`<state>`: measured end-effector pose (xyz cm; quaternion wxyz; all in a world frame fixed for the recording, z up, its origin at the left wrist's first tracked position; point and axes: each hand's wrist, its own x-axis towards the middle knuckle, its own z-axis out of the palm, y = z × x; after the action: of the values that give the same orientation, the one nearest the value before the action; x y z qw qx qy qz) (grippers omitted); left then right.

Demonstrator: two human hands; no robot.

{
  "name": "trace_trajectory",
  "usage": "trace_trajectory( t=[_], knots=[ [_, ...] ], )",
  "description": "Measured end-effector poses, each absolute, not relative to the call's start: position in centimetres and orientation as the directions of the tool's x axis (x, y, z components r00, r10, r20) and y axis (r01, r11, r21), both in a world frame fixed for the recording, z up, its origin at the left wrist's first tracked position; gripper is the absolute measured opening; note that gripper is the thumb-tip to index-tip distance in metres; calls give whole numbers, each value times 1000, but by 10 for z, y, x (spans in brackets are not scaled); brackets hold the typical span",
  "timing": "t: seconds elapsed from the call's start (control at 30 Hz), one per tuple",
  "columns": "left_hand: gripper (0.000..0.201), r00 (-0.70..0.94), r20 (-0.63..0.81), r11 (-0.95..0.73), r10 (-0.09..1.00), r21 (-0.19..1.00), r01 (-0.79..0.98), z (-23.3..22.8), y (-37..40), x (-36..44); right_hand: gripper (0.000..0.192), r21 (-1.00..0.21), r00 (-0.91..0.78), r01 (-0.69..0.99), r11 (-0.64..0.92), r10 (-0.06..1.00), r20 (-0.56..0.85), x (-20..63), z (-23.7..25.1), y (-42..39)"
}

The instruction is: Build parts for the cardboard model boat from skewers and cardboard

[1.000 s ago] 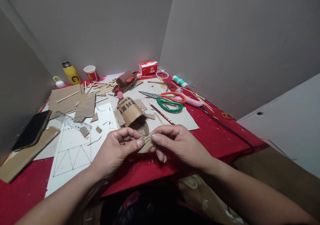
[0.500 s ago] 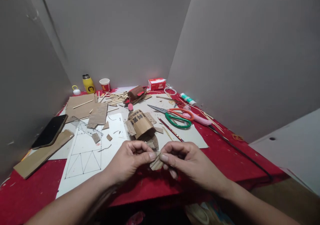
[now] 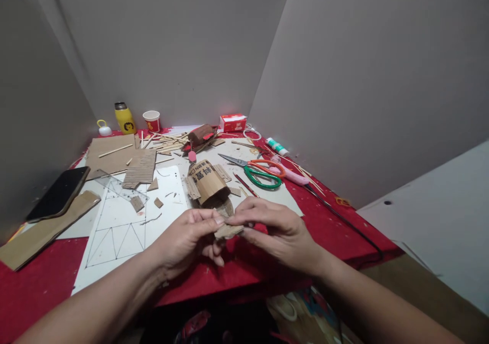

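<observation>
Curved brown cardboard arch (image 3: pixel 208 182) at the middle of the red table (image 3: pixel 46 288): dark printed characters along its upper edge, too small and squeezed to read. Prints on the yellow bottle (image 3: pixel 125 119), red paper cup (image 3: pixel 152 122) and red box (image 3: pixel 233 123): illegible

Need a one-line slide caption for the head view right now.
Both hands, left hand and right hand, pinch a small cardboard scrap above a cluttered red table, scissors behind.

green and orange scissors (image 3: pixel 263 172) mid-table, curved printed cardboard piece (image 3: pixel 207 182) left of them, glue stick (image 3: pixel 277 146) behind them, yellow bottle (image 3: pixel 125 118) and paper cup (image 3: pixel 152 121) far behind-left, black phone (image 3: pixel 59 193) far left
</observation>
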<state>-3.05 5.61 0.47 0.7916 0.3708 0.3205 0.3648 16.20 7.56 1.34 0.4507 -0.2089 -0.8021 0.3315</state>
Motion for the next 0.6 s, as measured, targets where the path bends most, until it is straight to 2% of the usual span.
trace_trajectory(
  t=[0.1, 0.17, 0.23, 0.27, 0.33, 0.43, 0.6],
  knots=[
    [23, 512, -262, 460, 818, 832, -310, 4, 57, -31, 4, -844, -501, 102, 527, 760, 414, 165, 20, 80],
    [23, 466, -275, 450, 841, 833, -321, 4, 59, -31, 16, -948, -513, 134, 287, 839, 181, 168, 23, 81],
    [27, 431, -279, 438, 858, 836, -330, 5, 59, -31, 28, -987, -541, 149, 59, 840, -32, 170, 24, 82],
    [30, 425, -276, 430, 862, 843, -323, 5, 59, -31, 33, -987, -553, 160, -7, 828, -96, 171, 24, 83],
    [31, 431, -266, 407, 862, 869, -279, 6, 58, -30, 38, -981, -565, 190, -36, 813, -139, 171, 23, 82],
    [27, 422, -251, 364, 871, 907, -212, 7, 55, -30, 39, -978, -586, 208, -7, 800, -131, 169, 23, 81],
    [26, 337, -238, 321, 911, 922, -217, 10, 53, -30, 48, -991, -569, 136, -16, 817, -92, 166, 22, 80]
  ],
)
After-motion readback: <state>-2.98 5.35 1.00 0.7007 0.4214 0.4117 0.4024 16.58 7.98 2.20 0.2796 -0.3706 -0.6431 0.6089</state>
